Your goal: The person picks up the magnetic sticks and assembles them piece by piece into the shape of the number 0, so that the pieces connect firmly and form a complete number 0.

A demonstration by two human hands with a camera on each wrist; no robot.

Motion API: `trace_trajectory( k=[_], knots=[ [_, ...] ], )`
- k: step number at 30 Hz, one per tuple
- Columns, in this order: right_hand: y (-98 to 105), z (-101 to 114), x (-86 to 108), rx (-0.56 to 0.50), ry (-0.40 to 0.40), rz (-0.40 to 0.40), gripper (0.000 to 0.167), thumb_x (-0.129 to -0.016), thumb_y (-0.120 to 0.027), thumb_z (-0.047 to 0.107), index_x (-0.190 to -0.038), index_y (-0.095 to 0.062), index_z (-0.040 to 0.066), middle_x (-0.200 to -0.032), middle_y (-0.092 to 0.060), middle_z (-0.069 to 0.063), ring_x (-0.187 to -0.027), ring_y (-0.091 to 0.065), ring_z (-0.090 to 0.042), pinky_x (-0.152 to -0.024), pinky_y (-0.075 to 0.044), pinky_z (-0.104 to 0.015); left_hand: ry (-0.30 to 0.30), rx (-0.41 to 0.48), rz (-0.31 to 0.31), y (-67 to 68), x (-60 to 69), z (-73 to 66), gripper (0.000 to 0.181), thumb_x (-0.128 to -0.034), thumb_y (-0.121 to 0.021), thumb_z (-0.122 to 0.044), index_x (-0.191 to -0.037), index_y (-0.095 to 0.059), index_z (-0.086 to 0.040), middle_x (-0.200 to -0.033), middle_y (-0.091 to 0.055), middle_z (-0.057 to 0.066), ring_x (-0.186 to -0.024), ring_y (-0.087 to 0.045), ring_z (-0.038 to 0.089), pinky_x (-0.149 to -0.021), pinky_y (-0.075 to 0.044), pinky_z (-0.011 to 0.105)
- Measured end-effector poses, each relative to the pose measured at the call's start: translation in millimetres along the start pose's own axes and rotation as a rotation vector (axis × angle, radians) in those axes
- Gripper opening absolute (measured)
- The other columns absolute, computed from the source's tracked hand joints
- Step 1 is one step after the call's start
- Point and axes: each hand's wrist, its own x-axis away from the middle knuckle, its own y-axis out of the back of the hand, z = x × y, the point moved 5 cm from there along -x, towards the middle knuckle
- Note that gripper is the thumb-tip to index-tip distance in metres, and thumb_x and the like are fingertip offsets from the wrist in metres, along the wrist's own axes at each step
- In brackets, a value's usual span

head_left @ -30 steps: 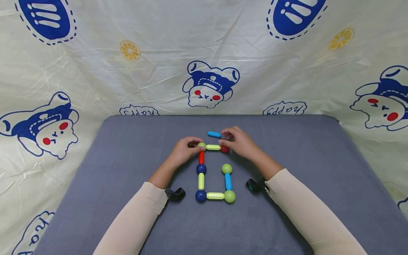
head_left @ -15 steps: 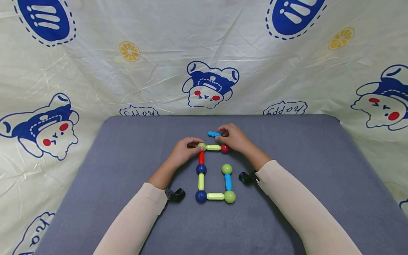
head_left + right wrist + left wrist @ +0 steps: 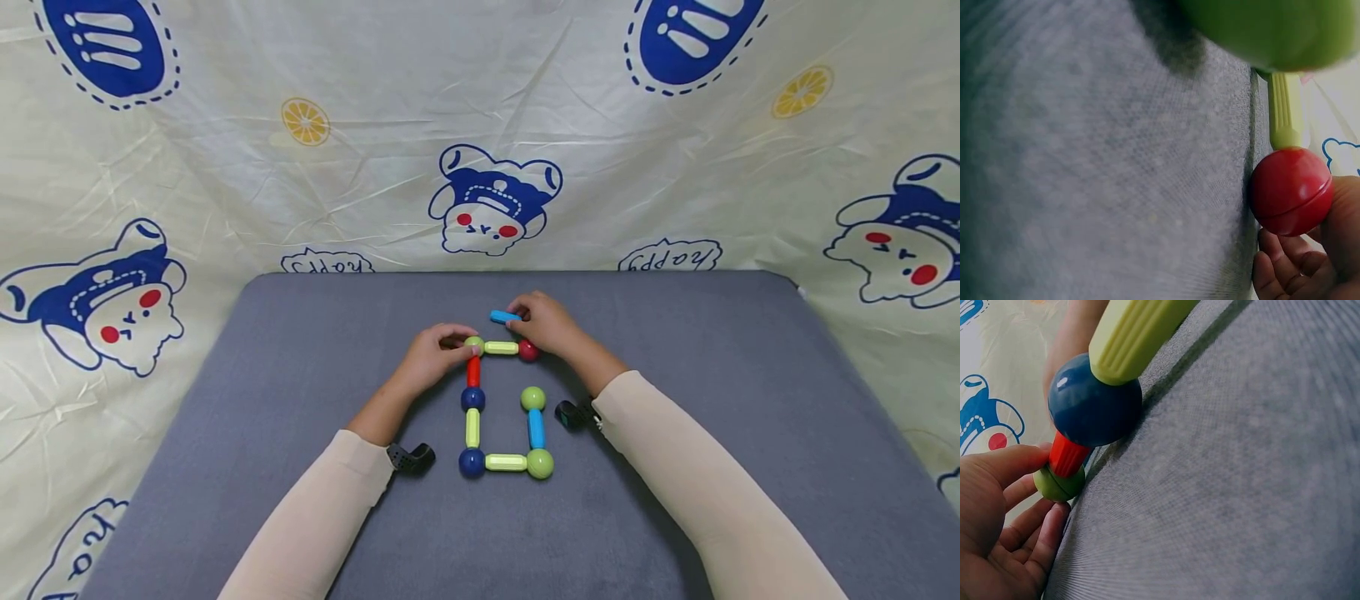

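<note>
My left hand point(image 3: 435, 357) pinches the green ball point(image 3: 1060, 481) at the far left corner of a ball-and-rod toy frame, thumb on its near side. A red rod point(image 3: 473, 372) runs from that ball to a blue ball point(image 3: 472, 399). A yellow-green rod point(image 3: 501, 347) links it to a red ball point(image 3: 1291, 190). Just beyond the red ball, my right hand point(image 3: 549, 323) pinches the right end of a loose light-blue rod point(image 3: 501, 317) between thumb and fingers. In the right wrist view the red ball stands in front of that hand, and the light-blue rod is hidden.
The frame's near part has a dark blue corner ball point(image 3: 472, 462), a yellow-green rod point(image 3: 506, 462), a green corner ball point(image 3: 540, 464), an upright blue rod point(image 3: 536, 429) and a green end ball point(image 3: 533, 398). A gap separates that end ball from the red ball. Grey cloth covers the table point(image 3: 315, 333).
My right hand has moved left and slightly away from me, off the red ball and onto the end of the light-blue rod. My left hand stays on the green ball.
</note>
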Motion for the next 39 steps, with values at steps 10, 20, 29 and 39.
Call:
trace_trajectory(
  k=[10, 20, 29, 39],
  knots=[
    [13.7, -9.0, 8.7, -0.152, -0.044, -0.081, 0.028, -0.098, -0.066, 0.017, -0.123, -0.066, 0.004, -0.118, -0.066, -0.017, -0.105, -0.061, -0.031, -0.09, -0.052, -0.043, 0.015, -0.017, 0.004, -1.6, 0.6, 2.2, 0.029, -0.0893, -0.079, -0.027, -0.116, -0.075, -0.016, -0.113, -0.069, 0.007, -0.102, -0.065, 0.021, -0.085, -0.051, 0.029],
    [35.5, -4.5, 40.7, -0.22, 0.036, -0.119, 0.036, -0.099, -0.065, 0.015, -0.134, -0.065, 0.007, -0.125, -0.059, -0.018, -0.112, -0.06, -0.035, -0.098, -0.052, -0.049, 0.012, -0.001, 0.012, -1.9, 0.0, 2.8, 0.029, -0.09, -0.078, -0.026, -0.116, -0.074, -0.014, -0.113, -0.07, 0.008, -0.103, -0.064, 0.022, -0.086, -0.05, 0.031],
    [31.1, -5.7, 71.8, -0.3, 0.006, -0.093, 0.032, -0.096, -0.07, 0.02, -0.123, -0.066, 0.003, -0.115, -0.069, -0.017, -0.104, -0.064, -0.029, -0.088, -0.052, -0.038, 0.011, -0.001, 0.015, -1.6, 0.0, 4.1, 0.03, -0.0901, -0.078, -0.027, -0.117, -0.074, -0.015, -0.114, -0.069, 0.007, -0.103, -0.064, 0.021, -0.085, -0.05, 0.029],
    [13.9, -12.0, 89.6, -0.401, -0.034, 0.007, 0.038, -0.094, -0.073, 0.022, -0.124, -0.062, 0.0, -0.112, -0.069, -0.018, -0.091, -0.066, -0.016, -0.073, -0.051, -0.024, 0.018, 0.007, 0.016, 0.2, -0.3, 2.1, 0.03, -0.09, -0.078, -0.026, -0.117, -0.074, -0.014, -0.113, -0.07, 0.008, -0.104, -0.064, 0.021, -0.085, -0.049, 0.029]
  ],
)
